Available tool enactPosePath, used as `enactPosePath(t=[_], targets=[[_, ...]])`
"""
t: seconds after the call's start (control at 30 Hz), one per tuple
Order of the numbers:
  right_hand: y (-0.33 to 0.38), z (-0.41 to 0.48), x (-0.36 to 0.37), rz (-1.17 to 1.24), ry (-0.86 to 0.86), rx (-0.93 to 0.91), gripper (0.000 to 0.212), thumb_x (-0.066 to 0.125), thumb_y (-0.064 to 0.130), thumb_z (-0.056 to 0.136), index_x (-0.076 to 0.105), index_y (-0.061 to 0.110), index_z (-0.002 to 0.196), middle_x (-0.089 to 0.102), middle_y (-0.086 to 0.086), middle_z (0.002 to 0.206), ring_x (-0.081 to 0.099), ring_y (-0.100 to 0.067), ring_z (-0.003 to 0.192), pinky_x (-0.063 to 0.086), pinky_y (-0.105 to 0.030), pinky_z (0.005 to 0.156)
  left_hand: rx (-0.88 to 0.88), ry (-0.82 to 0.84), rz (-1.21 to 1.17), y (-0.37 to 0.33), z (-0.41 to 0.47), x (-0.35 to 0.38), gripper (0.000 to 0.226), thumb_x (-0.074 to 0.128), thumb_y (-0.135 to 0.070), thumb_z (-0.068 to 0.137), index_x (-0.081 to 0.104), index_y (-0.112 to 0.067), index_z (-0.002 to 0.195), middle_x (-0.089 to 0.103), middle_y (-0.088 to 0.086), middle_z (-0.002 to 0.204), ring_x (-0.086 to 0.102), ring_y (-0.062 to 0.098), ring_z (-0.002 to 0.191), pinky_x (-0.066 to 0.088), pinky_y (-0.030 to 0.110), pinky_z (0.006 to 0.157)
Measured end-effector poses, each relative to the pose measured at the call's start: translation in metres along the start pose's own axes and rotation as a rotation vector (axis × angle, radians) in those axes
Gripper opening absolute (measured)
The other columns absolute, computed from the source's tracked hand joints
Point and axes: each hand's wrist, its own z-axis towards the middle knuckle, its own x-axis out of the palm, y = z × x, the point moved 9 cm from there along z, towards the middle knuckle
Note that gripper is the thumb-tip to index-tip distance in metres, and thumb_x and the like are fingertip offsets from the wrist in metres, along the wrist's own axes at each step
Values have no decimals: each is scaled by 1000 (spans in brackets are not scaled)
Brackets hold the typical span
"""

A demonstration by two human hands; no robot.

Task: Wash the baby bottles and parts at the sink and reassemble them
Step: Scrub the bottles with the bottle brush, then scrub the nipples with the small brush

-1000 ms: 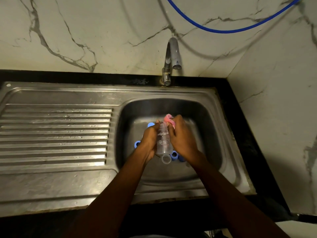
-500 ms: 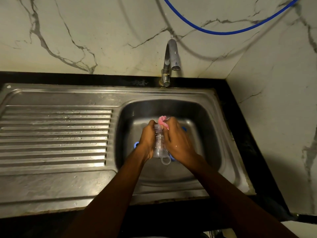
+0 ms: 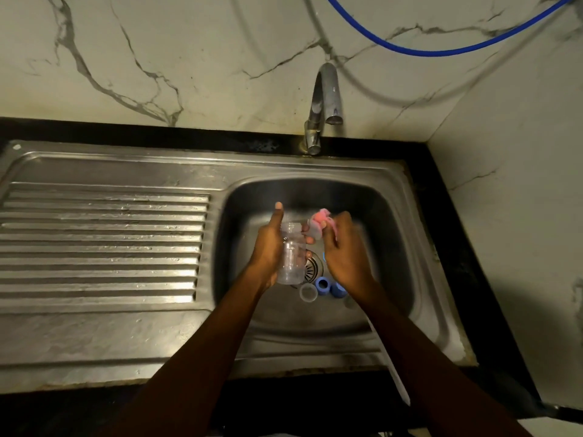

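Note:
My left hand (image 3: 268, 247) grips a clear baby bottle (image 3: 291, 257) over the sink basin (image 3: 388, 247), its open mouth pointing away from me and my thumb sticking up. My right hand (image 3: 344, 250) holds a pink scrubbing cloth (image 3: 321, 217) just right of the bottle's mouth, with a clear part pinched beside it. On the basin floor below lie a clear ring (image 3: 308, 293) and two blue bottle parts (image 3: 322, 284), (image 3: 337, 290), next to the drain (image 3: 312, 268).
The tap (image 3: 325, 99) stands behind the basin with no water running. A ribbed steel drainboard (image 3: 101, 244) stretches to the left. A blue hose (image 3: 441, 48) hangs across the marble wall above. A black counter edge borders the sink.
My hands have come apart. The pink cloth was pressed against the bottle's mouth and is now off to its right, and the bottle has shifted slightly left.

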Motion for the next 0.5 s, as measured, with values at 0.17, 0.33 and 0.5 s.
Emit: enactPosePath(t=[0.17,0.33,0.5], targets=[[-70,9,26,321,138,653,32,58,49,92,61,18,100,66,-6,90,59,-15,67,49,-27,54,186,-225,135,-20,31,-47,42,62,-53,90,63,-13,76,62,3,69,57,18,61,48,33,63],[-85,-16,49,617,340,832,33,66,35,90,59,15,115,67,-17,103,54,-21,68,46,-28,59,347,-329,453,-45,62,-68,30,69,-25,91,53,-16,115,62,4,108,59,18,99,46,28,87],[-99,-12,71,750,312,886,22,66,20,89,59,13,108,64,-19,102,52,-17,62,43,-22,48,496,-285,676,-42,90,-79,33,78,-17,83,60,-18,111,66,5,110,62,15,100,47,23,87]])
